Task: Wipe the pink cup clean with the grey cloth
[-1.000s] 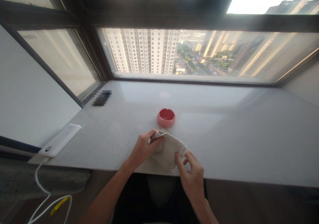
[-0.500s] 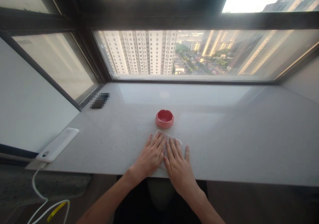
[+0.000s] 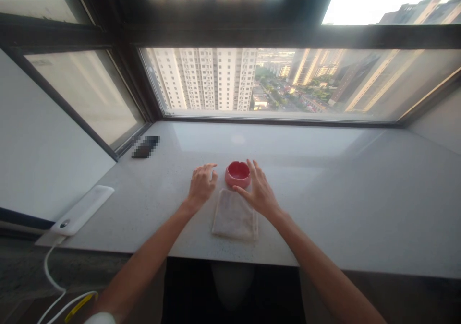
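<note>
Left hand open and empty, fingers lightly curved, just left of a pink ashtray. Right hand spread wide around the ashtray's right side, thumb along its near edge, no firm grip visible. Ashtray between both hands, seemingly within easy reach of each. Just nearer, a folded cloth flat on the bench, long axis running near to far, close to the near edge. Far left, a blurred phone; left, a white power bank.
</note>
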A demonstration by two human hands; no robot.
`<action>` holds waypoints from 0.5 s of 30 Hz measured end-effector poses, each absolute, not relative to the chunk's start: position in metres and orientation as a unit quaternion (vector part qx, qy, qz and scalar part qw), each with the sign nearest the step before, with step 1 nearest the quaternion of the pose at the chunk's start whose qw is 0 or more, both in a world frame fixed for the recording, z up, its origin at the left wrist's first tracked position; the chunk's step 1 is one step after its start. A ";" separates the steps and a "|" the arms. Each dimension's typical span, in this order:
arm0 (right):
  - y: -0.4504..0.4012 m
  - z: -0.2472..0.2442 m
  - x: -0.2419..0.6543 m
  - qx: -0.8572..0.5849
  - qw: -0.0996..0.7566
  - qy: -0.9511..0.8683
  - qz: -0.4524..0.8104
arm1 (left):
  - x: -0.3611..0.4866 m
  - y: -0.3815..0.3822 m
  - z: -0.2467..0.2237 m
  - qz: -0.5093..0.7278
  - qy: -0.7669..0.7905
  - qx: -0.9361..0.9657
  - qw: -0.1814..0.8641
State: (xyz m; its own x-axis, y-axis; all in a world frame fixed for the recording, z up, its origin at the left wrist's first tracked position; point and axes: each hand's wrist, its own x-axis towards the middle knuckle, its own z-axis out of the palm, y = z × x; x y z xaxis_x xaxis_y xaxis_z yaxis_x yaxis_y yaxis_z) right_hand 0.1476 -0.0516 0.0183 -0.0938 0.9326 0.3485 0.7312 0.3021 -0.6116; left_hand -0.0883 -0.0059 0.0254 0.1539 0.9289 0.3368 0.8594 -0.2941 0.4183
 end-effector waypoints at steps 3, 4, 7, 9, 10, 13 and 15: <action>-0.023 0.008 0.131 -0.613 0.358 -0.684 0.170 | -0.096 0.038 0.010 0.210 0.651 0.728 0.048; -0.018 0.006 0.127 -0.619 0.362 -0.675 0.175 | -0.098 0.047 0.003 0.196 0.660 0.724 0.043; -0.013 0.003 0.129 -0.627 0.370 -0.663 0.177 | -0.103 0.056 -0.016 0.171 0.659 0.732 0.030; -0.013 0.003 0.145 -0.638 0.368 -0.655 0.169 | -0.106 0.055 -0.022 0.166 0.652 0.739 0.030; -0.013 0.003 0.157 -0.649 0.366 -0.647 0.162 | -0.107 0.055 -0.024 0.165 0.650 0.741 0.032; -0.009 0.001 0.211 -0.704 0.361 -0.598 0.128 | -0.109 0.055 -0.025 0.168 0.649 0.741 0.035; -0.007 -0.001 0.254 -0.751 0.354 -0.548 0.100 | -0.109 0.055 -0.025 0.172 0.649 0.740 0.034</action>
State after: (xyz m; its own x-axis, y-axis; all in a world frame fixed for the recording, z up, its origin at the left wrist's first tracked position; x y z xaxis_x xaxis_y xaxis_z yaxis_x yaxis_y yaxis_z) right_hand 0.2544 -0.0072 -0.0011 0.3788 0.8942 0.2385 0.7530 -0.1480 -0.6411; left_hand -0.1085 0.0552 -0.0248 0.0978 0.9729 0.2097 0.9493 -0.1545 0.2739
